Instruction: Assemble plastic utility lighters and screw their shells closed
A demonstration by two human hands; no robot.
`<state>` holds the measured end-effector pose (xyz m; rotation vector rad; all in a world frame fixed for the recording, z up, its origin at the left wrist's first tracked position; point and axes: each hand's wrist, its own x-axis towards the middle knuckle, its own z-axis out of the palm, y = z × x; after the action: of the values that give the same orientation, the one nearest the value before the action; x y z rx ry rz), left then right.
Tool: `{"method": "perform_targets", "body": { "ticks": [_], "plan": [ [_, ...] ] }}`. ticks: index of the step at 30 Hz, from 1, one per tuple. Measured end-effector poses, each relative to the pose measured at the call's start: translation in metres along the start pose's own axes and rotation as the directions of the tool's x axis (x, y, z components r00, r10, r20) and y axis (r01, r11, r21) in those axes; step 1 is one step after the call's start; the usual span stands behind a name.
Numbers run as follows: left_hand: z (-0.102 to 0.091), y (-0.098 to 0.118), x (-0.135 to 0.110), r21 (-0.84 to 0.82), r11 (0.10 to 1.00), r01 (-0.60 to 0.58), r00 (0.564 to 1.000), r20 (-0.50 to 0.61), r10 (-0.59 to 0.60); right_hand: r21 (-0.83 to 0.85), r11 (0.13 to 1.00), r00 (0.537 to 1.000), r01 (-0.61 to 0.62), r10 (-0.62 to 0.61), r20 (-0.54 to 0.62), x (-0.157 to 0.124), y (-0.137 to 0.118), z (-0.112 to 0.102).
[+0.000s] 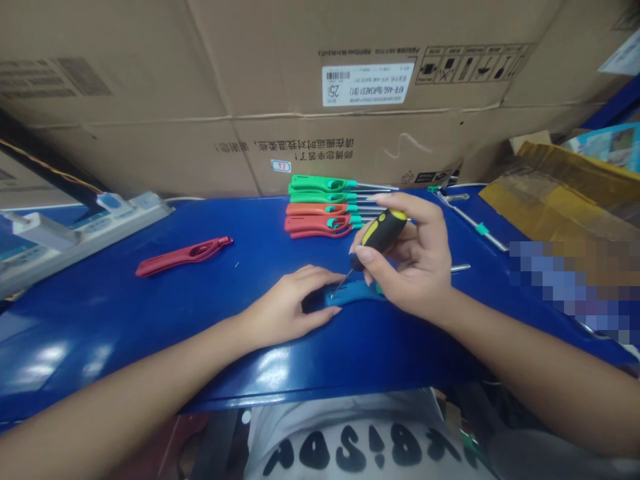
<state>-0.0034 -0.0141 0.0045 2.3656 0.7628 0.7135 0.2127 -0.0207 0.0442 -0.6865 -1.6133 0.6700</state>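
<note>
My right hand (pixel 417 257) is closed round the black-and-yellow handle of a screwdriver (pixel 383 235). The screwdriver tilts down to the left, and its thin shaft meets the blue body of a long-necked gas lighter (pixel 357 291). That lighter lies flat on the table, its metal tube sticking out to the right from behind my right hand. My left hand (pixel 295 303) grips the lighter's left end between thumb and fingers. The middle of the lighter is partly hidden by my right hand.
Behind my hands, several green, orange and red lighters (pixel 320 208) lie in a row. A red lighter shell (pixel 185 256) and a tiny screw (pixel 237 265) lie left. A power strip (pixel 85 233), a metal lighter tube (pixel 470 217), yellow-taped packaging (pixel 565 200) and a cardboard box (pixel 165 153) surround the blue table (pixel 260 373).
</note>
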Motion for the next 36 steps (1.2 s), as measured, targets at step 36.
{"method": "perform_targets", "body": {
  "ticks": [36],
  "plan": [
    [0.003, -0.003, 0.003, 0.008, 0.998, -0.062, 0.998, -0.027, 0.062, -0.187, 0.957, 0.937, 0.220, -0.154, 0.314, 0.004, 0.002, -0.007]
  ]
}}
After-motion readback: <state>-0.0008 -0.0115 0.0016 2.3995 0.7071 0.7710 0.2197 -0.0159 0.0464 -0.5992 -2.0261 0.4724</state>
